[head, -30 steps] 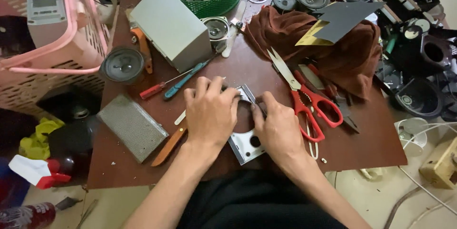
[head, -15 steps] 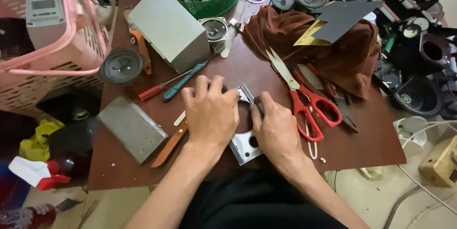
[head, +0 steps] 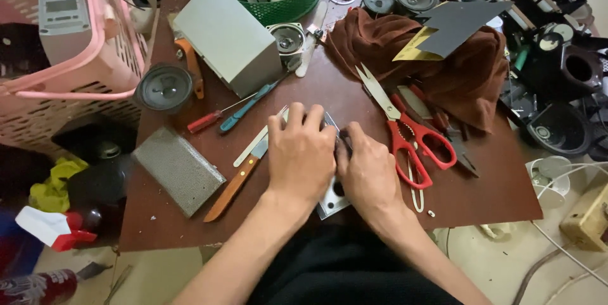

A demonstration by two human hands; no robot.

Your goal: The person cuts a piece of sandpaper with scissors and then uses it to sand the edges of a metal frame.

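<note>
Both hands press down on the flat silver metal plate (head: 330, 200) at the brown table's (head: 481, 178) near edge. Left hand (head: 301, 153) lies flat, fingers spread over it; right hand (head: 367, 175) curls, pinching something small I cannot make out. Best kept pinned firmly, red-handled scissors (head: 411, 140) well clear.

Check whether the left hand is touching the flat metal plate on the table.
Touching. The head view shows the left hand lying flat on the metal plate, covering most of it, with the right hand pressed alongside.
</note>
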